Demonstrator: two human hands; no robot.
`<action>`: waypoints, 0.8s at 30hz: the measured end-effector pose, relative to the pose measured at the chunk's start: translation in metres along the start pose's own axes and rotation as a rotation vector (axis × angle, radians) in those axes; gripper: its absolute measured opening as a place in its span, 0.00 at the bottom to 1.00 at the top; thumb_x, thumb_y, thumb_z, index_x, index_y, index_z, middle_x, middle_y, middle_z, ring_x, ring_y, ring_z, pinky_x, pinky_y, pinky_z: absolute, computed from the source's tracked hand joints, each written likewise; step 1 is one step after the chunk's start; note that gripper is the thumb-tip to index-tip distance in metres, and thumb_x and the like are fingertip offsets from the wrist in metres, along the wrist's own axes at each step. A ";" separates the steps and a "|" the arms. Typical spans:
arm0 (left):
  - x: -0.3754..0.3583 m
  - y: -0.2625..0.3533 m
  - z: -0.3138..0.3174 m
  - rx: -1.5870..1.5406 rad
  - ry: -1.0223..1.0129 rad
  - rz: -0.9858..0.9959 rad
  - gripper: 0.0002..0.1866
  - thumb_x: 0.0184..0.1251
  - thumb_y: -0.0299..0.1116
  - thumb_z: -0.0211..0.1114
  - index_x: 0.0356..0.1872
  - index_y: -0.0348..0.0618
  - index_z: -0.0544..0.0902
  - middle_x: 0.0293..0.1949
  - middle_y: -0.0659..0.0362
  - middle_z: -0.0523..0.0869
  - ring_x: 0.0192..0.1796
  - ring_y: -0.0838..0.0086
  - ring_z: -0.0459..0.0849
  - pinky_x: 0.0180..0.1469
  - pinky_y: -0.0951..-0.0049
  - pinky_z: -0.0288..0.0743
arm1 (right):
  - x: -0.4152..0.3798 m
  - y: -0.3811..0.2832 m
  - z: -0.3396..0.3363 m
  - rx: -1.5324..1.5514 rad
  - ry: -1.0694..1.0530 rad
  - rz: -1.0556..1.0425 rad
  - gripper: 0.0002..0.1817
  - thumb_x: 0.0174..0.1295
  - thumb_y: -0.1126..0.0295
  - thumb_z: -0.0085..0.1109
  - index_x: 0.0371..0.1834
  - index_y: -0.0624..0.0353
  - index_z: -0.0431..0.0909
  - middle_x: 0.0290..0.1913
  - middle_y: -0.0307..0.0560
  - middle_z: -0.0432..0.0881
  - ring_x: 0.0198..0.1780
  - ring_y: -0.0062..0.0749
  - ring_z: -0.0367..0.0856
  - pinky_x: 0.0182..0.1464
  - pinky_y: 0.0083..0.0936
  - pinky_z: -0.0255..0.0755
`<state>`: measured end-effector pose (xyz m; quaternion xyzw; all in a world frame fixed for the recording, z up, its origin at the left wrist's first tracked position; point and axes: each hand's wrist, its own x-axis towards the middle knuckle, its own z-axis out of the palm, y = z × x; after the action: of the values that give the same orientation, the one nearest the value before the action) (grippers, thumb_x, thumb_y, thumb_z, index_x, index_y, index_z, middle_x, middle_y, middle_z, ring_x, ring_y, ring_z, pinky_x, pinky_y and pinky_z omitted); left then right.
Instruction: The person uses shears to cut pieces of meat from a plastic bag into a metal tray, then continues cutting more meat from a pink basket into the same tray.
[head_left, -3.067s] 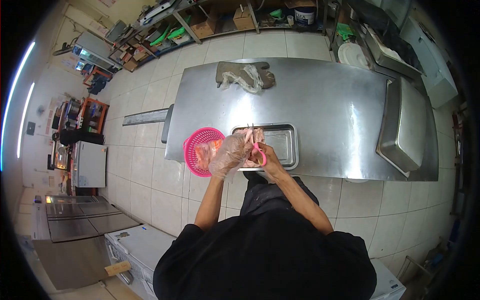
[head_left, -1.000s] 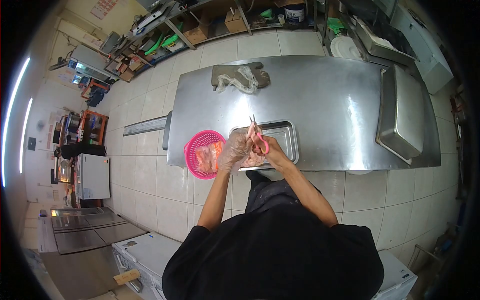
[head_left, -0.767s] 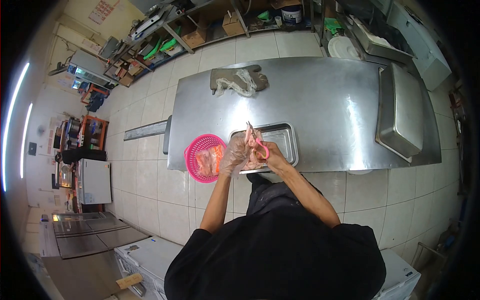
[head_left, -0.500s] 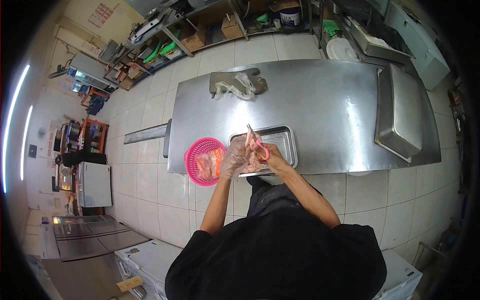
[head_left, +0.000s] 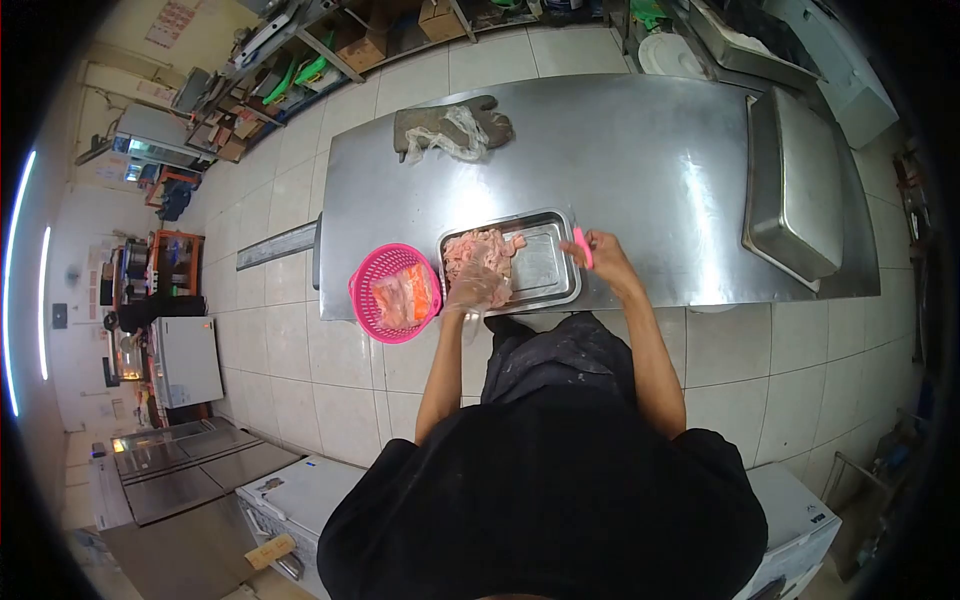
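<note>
The person stands at the near edge of a stainless steel desk (head_left: 650, 170), dark sleeves and apron in the lower part of the view. The floor (head_left: 340, 390) under and around the desk is pale square tile.

Left hand (head_left: 473, 288): covered by a clear plastic glove, fingers curled down onto the raw meat pieces (head_left: 478, 255). The meat lies piled in the left half of a shallow metal tray (head_left: 548, 270), which sits at the near edge of the desk. The right half of the tray is bare metal.

Right hand (head_left: 598, 255): positioned just beside the right rim of the tray, fingers closed around the pink handles of a pair of scissors (head_left: 582, 245). The blades are not visible, so whether they are apart or together cannot be told.

A pink basket (head_left: 393, 293) holding orange and pale pieces sits at the left near corner of the desk, just beside the tray.

Farther out, an inverted steel pan (head_left: 795, 185) lies at the right end of the desk. A grey oven glove (head_left: 445, 125) with crumpled clear plastic on it lies at the far left edge.

Beyond the desk, low shelving (head_left: 330, 50) carries cardboard boxes and green items. At the left, a white chest freezer (head_left: 190, 360) stands on the floor.
</note>
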<state>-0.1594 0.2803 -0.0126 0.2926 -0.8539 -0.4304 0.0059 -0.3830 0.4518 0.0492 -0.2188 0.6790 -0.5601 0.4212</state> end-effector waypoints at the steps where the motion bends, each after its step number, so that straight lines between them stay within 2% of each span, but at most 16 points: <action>1: -0.007 0.025 -0.013 -0.473 0.121 -0.259 0.26 0.62 0.31 0.59 0.63 0.46 0.67 0.34 0.60 0.82 0.30 0.74 0.78 0.42 0.74 0.73 | -0.001 0.018 0.002 0.019 -0.071 0.012 0.22 0.47 0.55 0.74 0.22 0.56 0.69 0.18 0.34 0.72 0.22 0.17 0.70 0.26 0.17 0.65; 2: -0.012 0.045 -0.028 -0.588 0.098 -0.256 0.29 0.61 0.31 0.62 0.65 0.48 0.65 0.43 0.65 0.81 0.39 0.78 0.77 0.49 0.79 0.71 | -0.001 0.040 0.004 0.037 -0.143 0.022 0.22 0.47 0.54 0.73 0.23 0.57 0.70 0.19 0.36 0.73 0.23 0.18 0.71 0.27 0.18 0.66; 3: -0.014 0.051 -0.038 -0.633 0.136 -0.201 0.29 0.62 0.31 0.62 0.65 0.48 0.64 0.42 0.64 0.80 0.40 0.80 0.76 0.46 0.80 0.72 | -0.003 0.052 0.006 0.054 -0.215 0.033 0.23 0.47 0.53 0.73 0.24 0.58 0.70 0.21 0.37 0.74 0.24 0.19 0.72 0.28 0.19 0.67; 4: -0.016 0.056 -0.046 -0.677 0.173 -0.146 0.29 0.63 0.31 0.61 0.66 0.48 0.63 0.41 0.63 0.80 0.42 0.81 0.76 0.43 0.82 0.72 | -0.009 0.052 0.010 0.026 -0.316 0.047 0.21 0.49 0.57 0.72 0.27 0.58 0.70 0.23 0.38 0.75 0.28 0.20 0.74 0.32 0.18 0.68; 6: -0.021 0.071 -0.059 -0.809 0.230 0.034 0.30 0.65 0.30 0.60 0.67 0.46 0.60 0.47 0.59 0.79 0.43 0.83 0.75 0.42 0.84 0.71 | -0.019 0.048 0.024 -0.032 -0.520 0.075 0.16 0.54 0.64 0.69 0.33 0.60 0.70 0.28 0.39 0.77 0.37 0.22 0.79 0.41 0.17 0.71; 8: -0.029 0.093 -0.076 -0.890 0.142 0.148 0.29 0.65 0.29 0.59 0.66 0.46 0.62 0.59 0.60 0.68 0.56 0.80 0.68 0.54 0.80 0.66 | -0.026 0.030 0.041 -0.033 -0.696 -0.005 0.16 0.55 0.64 0.67 0.37 0.60 0.70 0.33 0.39 0.77 0.39 0.22 0.78 0.43 0.18 0.71; 10: -0.036 0.113 -0.088 -0.868 0.113 0.195 0.28 0.65 0.27 0.59 0.66 0.45 0.62 0.66 0.60 0.63 0.61 0.78 0.66 0.60 0.79 0.64 | -0.028 0.013 0.058 0.089 -0.836 -0.069 0.16 0.56 0.66 0.66 0.40 0.59 0.70 0.35 0.39 0.78 0.40 0.21 0.77 0.45 0.19 0.70; 11: -0.039 0.121 -0.093 -0.804 0.128 0.186 0.28 0.65 0.26 0.58 0.66 0.44 0.62 0.66 0.60 0.63 0.60 0.79 0.67 0.59 0.79 0.64 | -0.027 0.005 0.067 0.213 -0.887 -0.093 0.16 0.56 0.66 0.66 0.41 0.59 0.70 0.36 0.39 0.78 0.41 0.21 0.77 0.46 0.19 0.70; 12: -0.043 0.130 -0.098 -0.745 0.153 0.188 0.29 0.65 0.26 0.59 0.66 0.44 0.61 0.62 0.59 0.65 0.56 0.80 0.68 0.56 0.80 0.65 | -0.026 -0.001 0.076 0.339 -0.936 -0.116 0.16 0.57 0.67 0.65 0.42 0.59 0.70 0.37 0.38 0.78 0.41 0.20 0.76 0.46 0.19 0.69; 15: -0.054 0.154 -0.106 -0.598 0.226 0.172 0.30 0.63 0.26 0.61 0.66 0.44 0.61 0.45 0.59 0.77 0.39 0.83 0.72 0.41 0.83 0.68 | -0.016 -0.018 0.096 0.421 -0.801 0.000 0.17 0.56 0.68 0.66 0.44 0.59 0.70 0.39 0.39 0.78 0.39 0.18 0.75 0.43 0.17 0.69; 16: -0.058 0.158 -0.108 -0.564 0.239 0.145 0.30 0.62 0.27 0.61 0.66 0.44 0.61 0.40 0.59 0.80 0.34 0.84 0.73 0.37 0.84 0.68 | -0.019 -0.027 0.099 0.485 -0.703 0.013 0.16 0.55 0.67 0.67 0.41 0.58 0.71 0.34 0.36 0.78 0.35 0.16 0.75 0.38 0.16 0.69; 19: -0.067 0.155 -0.118 -0.582 0.235 -0.007 0.26 0.61 0.28 0.62 0.60 0.45 0.67 0.38 0.62 0.78 0.31 0.85 0.73 0.31 0.86 0.68 | -0.023 -0.042 0.097 0.312 -0.601 -0.088 0.16 0.53 0.64 0.69 0.37 0.58 0.72 0.27 0.32 0.77 0.30 0.14 0.74 0.33 0.14 0.67; 20: -0.068 0.150 -0.119 -0.628 0.246 -0.032 0.24 0.61 0.28 0.63 0.58 0.46 0.69 0.37 0.63 0.78 0.31 0.86 0.73 0.28 0.86 0.67 | -0.018 -0.034 0.096 0.186 -0.544 -0.141 0.16 0.51 0.63 0.71 0.33 0.58 0.73 0.21 0.31 0.75 0.25 0.12 0.73 0.28 0.13 0.63; 21: -0.070 0.146 -0.120 -0.675 0.257 -0.056 0.22 0.60 0.28 0.63 0.56 0.46 0.71 0.36 0.64 0.77 0.30 0.86 0.73 0.25 0.87 0.66 | -0.018 -0.036 0.093 0.143 -0.512 -0.141 0.16 0.51 0.63 0.71 0.31 0.57 0.72 0.20 0.31 0.75 0.25 0.12 0.72 0.28 0.12 0.62; 23: -0.077 0.137 -0.121 -0.878 0.290 0.018 0.14 0.64 0.27 0.59 0.49 0.44 0.70 0.34 0.64 0.76 0.33 0.86 0.72 0.28 0.85 0.68 | -0.021 -0.041 0.086 0.057 -0.447 -0.138 0.15 0.51 0.64 0.71 0.29 0.56 0.72 0.19 0.31 0.74 0.24 0.10 0.71 0.26 0.11 0.59; 24: -0.079 0.134 -0.121 -0.979 0.304 0.057 0.10 0.65 0.26 0.57 0.46 0.44 0.70 0.33 0.64 0.75 0.34 0.86 0.71 0.30 0.84 0.69 | -0.023 -0.044 0.085 0.047 -0.414 -0.187 0.20 0.47 0.63 0.74 0.18 0.52 0.66 0.15 0.27 0.65 0.19 0.11 0.58 0.23 0.14 0.52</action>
<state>-0.1282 0.2932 0.1820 0.2916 -0.5493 -0.7320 0.2781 -0.3088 0.4084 0.0969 -0.3811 0.5416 -0.5558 0.5026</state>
